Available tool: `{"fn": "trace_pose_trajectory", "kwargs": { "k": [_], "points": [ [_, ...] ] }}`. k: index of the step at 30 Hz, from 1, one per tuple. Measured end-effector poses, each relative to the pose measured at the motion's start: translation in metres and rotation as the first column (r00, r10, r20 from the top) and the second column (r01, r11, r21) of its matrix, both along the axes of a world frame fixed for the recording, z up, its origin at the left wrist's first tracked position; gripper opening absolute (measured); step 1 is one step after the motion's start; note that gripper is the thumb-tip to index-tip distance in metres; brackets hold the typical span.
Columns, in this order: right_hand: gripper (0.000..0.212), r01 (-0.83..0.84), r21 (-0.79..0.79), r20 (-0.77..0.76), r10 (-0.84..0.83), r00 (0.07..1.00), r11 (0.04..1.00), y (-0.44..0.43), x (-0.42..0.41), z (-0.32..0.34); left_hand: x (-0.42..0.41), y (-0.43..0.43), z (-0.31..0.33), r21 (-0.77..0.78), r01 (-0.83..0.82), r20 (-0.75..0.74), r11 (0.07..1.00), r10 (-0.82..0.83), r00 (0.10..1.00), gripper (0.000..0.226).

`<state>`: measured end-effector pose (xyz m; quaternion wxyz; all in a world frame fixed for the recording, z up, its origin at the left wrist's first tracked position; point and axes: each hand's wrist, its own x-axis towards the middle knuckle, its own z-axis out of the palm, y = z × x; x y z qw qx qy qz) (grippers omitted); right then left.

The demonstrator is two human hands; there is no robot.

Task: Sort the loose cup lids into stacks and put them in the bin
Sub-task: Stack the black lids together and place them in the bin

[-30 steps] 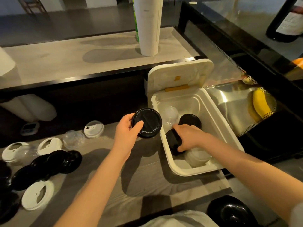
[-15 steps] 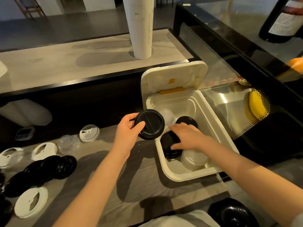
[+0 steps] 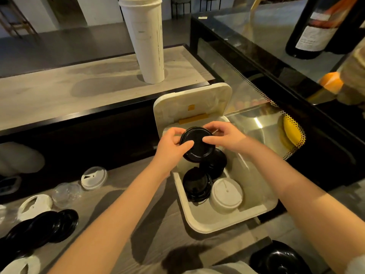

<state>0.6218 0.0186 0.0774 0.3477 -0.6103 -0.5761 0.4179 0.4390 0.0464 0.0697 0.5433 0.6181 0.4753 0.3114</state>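
Both hands hold one black lid [image 3: 198, 147] above the far end of the white bin [image 3: 201, 224]. My left hand [image 3: 170, 144] grips its left edge; my right hand [image 3: 225, 136] pinches its right edge. Inside the bin stand two stacks of black lids [image 3: 196, 184] [image 3: 215, 165] and a stack of white lids [image 3: 226, 195]. The bin's hinged cover [image 3: 192, 104] stands open behind. On the counter to the left lie a fanned row of black lids [image 3: 49, 228], white lids [image 3: 94, 177] [image 3: 35, 204] and a clear lid [image 3: 66, 192].
A tall stack of white paper cups [image 3: 146, 40] stands on the raised shelf behind the bin. A glass display case [image 3: 276, 107] with yellow fruit rises on the right. A wine bottle [image 3: 316, 30] sits on top of it. A black object [image 3: 280, 258] lies at the bottom right.
My right hand has left the black stack in the bin and come up to the lid. My left hand has carried the lid right, over the bin.
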Motion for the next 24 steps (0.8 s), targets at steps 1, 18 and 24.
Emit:
{"fn": "trace_pose_trajectory", "kwargs": {
  "k": [1, 18, 24],
  "points": [
    [0.023, -0.004, -0.027, -0.030, 0.003, 1.000, 1.000, 0.002, 0.003, 0.000, 0.004, 0.003, -0.002, 0.007, 0.013, -0.011, 1.000, -0.013, 1.000, 0.031],
    [0.008, -0.119, -0.591, 0.342, 0.381, 0.859, 0.798, 0.045, 0.025, -0.009, 0.019, 0.040, -0.034, 0.138, 0.724, -0.933, 0.676, -0.157, 0.325, 0.056],
    [0.009, -0.064, -0.573, 0.285, 0.272, 0.919, 0.817, 0.055, 0.026, -0.005, 0.021, 0.038, -0.036, 0.064, 0.773, -0.977, 0.631, -0.120, 0.178, 0.055]
  ]
}}
